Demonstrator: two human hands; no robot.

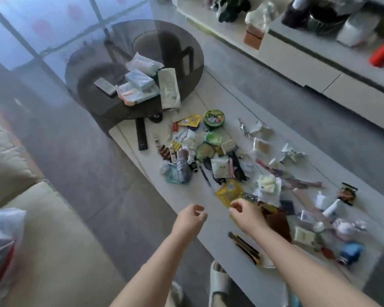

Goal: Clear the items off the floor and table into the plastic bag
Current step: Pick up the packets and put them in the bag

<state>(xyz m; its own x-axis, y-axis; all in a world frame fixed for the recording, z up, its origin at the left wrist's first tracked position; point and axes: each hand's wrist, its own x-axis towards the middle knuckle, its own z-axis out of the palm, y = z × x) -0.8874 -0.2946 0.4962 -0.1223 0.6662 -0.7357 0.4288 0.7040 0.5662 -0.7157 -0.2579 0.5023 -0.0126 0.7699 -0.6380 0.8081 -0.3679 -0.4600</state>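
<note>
While both hands hover over the near edge of the white bench [208, 103], nothing looks picked up yet: this reads as the start of a pick, not a carry. Left hand [192, 218] hangs just off the bench edge, fingers loosely curled, holding nothing. Right hand [245, 212] sits over the yellow sachet [227, 192], fingers bent toward it; frame is blurred, so I can't tell whether it's pinching the sachet or just above it.

Plastic bag [2, 244] is on the sofa [60, 229], far left, well apart from both hands, already part filled by the look of it.

Lots left on the bench: green tin [214, 119], black remote [141, 136], crumpled wrappers and sachets in a central pile, tubes and a blue item [350, 251] at the right end. More packets on the round glass table [111, 52].

Next move, my guess: close on the sachet, possibly sweep neighbours with the left hand, then swing left to the bag. Bag mouth isn't visibly open, so one hand may need to hold it.
</note>
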